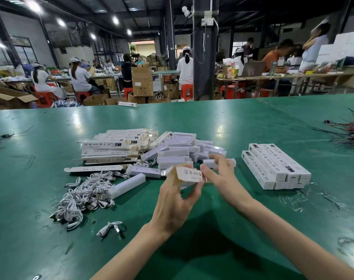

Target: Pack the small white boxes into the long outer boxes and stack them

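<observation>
Our left hand (176,199) grips a long outer box (189,174) of thin white card. The fingers curl round its body, the printed end is turned up, and the brownish inner flaps open toward us. We hold it just above the green table (192,118), near the middle. Our right hand (219,175) meets that end with the thumb against the card. Its fingers bend over a small white box (231,162) just behind, but blur keeps us from telling whether they grip it.

Just beyond our hands lies a loose heap of small white boxes (178,152), plain smooth rectangular blocks lying at all angles. To its left sits a slanting pile of flat cartons (109,145), long printed sleeves with pale brown flaps at the ends. Nearer on the left is a tangle of thin white cables (85,199) with metal plugs, and one coiled cable (109,228) lies apart from it, closer to us. On the right, well apart from the heap, packed boxes (273,166) lie side by side in a neat two-layer stack, square ends toward us. At the far right edge sprawls a bundle of thin dark and red wires (352,131). The table's surface is glossy and scuffed.
</observation>
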Available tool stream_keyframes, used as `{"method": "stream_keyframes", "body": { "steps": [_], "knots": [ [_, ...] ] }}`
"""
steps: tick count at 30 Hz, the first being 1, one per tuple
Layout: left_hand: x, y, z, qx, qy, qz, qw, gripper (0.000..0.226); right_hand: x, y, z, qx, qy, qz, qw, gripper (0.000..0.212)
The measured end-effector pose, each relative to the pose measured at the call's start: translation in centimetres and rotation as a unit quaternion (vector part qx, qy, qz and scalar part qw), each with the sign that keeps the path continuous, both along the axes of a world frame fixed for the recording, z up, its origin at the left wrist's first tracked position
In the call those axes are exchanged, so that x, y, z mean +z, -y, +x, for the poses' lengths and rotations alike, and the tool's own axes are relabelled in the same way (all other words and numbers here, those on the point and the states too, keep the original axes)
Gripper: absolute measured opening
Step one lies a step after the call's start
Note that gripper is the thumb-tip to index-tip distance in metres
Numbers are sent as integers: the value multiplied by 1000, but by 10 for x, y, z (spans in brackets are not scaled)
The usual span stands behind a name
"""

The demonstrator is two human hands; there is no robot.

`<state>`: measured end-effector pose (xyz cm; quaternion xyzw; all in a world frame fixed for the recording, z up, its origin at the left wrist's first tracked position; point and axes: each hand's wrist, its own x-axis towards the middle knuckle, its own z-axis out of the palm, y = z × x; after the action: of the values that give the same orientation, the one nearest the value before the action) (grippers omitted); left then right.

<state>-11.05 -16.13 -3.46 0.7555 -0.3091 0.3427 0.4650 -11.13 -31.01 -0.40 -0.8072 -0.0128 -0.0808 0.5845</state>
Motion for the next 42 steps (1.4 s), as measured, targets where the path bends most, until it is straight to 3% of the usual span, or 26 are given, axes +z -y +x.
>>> {"method": "stream_keyframes", "body": {
  "steps": [2, 5, 9, 12, 15, 17, 20, 22, 25, 27, 28, 31, 32, 36, 40, 42],
  "knots": [
    [2, 1, -1, -9, -49, -17, 999, 27, 2, 5, -5, 64, 94, -23, 993, 38],
    [2, 0, 0, -25, -86, -41, 995, 22, 8, 7, -13, 176, 147, -14, 973, 46],
    [7, -1, -2, -68, -97, -53, 992, 20, 5, 1, -13, 200, 187, -77, 959, 58],
    [10, -7, 1, -76, -84, 26, 993, 49, 3, 3, -5, 151, 216, -117, 957, 66],
    [15, -27, 16, 32, -36, 167, 985, 47, 2, 13, 1, 138, 208, -82, 965, 63],
    [15, -46, 32, 189, -55, 244, 950, 40, 0, 19, 3, 135, 194, -46, 971, 66],
    [12, -71, 47, 386, -229, 365, 816, 36, 1, 23, 4, 131, 199, -38, 971, 95],
    [9, -83, 53, 425, -297, 410, 750, 36, 1, 22, 5, 132, 208, -53, 968, 106],
    [6, -91, 58, 435, -305, 440, 724, 42, -1, 21, 5, 141, 219, -71, 963, 116],
    [10, -88, 55, 440, -269, 432, 739, 33, -4, 21, 7, 152, 229, -81, 958, 116],
    [13, -86, 53, 437, -235, 394, 774, 26, -6, 22, 9, 155, 231, -92, 956, 116],
    [27, -76, 40, 306, -80, 156, 936, 13, -9, 26, 13, 146, 258, -158, 942, 117],
    [33, -70, 35, 258, -25, 114, 959, 15, -10, 27, 14, 136, 267, -182, 937, 116],
    [41, -54, 21, 177, 139, 125, 966, 29, -6, 31, 12, 112, 267, -235, 928, 106],
    [35, -44, 14, 42, 116, 153, 981, 32, -4, 30, 10, 106, 291, -325, 893, 101],
    [33, -42, 13, 19, 92, 155, 983, 31, -3, 30, 10, 95, 306, -354, 879, 99]
  ]
}}
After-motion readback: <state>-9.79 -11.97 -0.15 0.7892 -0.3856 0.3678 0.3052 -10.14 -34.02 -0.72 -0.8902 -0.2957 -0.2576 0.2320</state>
